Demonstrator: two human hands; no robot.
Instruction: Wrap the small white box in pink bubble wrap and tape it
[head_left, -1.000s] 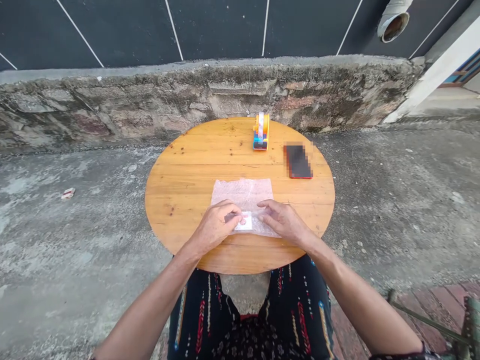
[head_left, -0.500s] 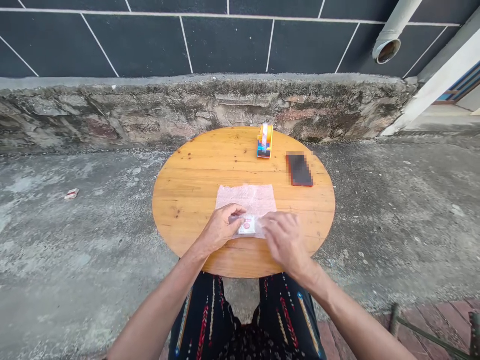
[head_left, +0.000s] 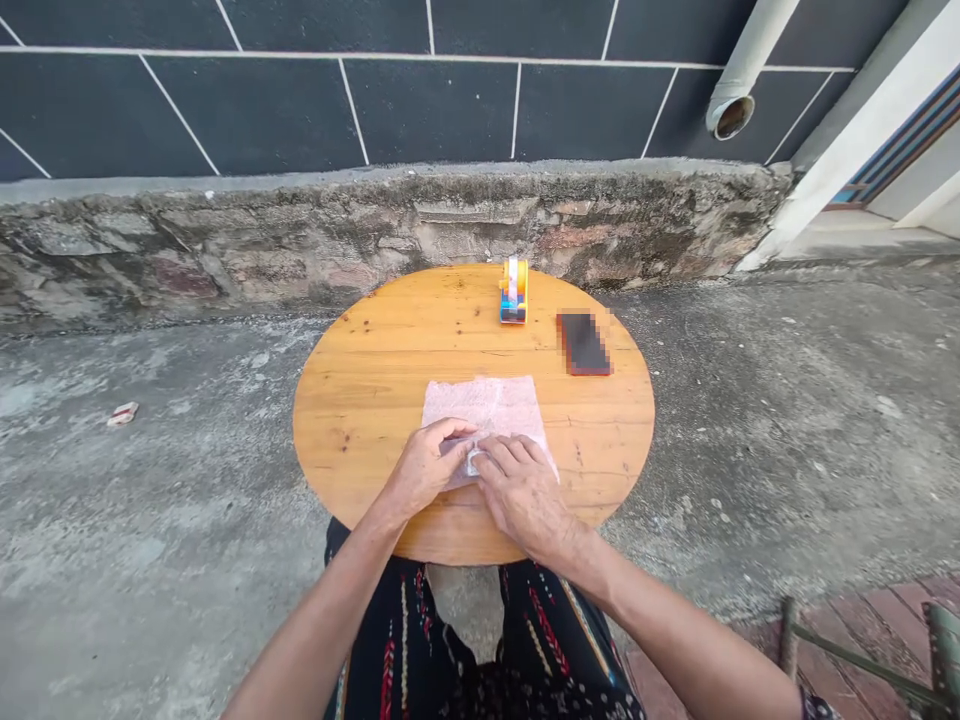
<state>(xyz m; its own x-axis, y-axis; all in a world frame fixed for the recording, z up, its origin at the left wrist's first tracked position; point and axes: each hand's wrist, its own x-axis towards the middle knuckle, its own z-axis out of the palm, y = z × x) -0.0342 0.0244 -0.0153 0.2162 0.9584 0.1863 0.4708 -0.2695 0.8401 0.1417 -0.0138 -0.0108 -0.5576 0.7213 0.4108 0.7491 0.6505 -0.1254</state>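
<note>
A sheet of pinkish bubble wrap (head_left: 486, 402) lies on a round wooden table (head_left: 360, 390). My left hand (head_left: 421, 469) and my right hand (head_left: 523, 494) meet at the sheet's near edge, fingers pressed together on it. A small white item sits under the fingers and is almost fully hidden. Both hands pinch the wrap around it.
A colourful tape dispenser (head_left: 514, 290) stands at the table's far side, with a dark phone (head_left: 583, 343) to its right. A rough stone ledge (head_left: 375, 230) and a dark tiled wall rise behind. A white drain pipe (head_left: 739, 85) hangs at the upper right. Concrete floor surrounds the table.
My right hand has slid left onto the small white item and now covers it. The near edge of the wrap has been drawn over the item. The camera view has shifted slightly.
</note>
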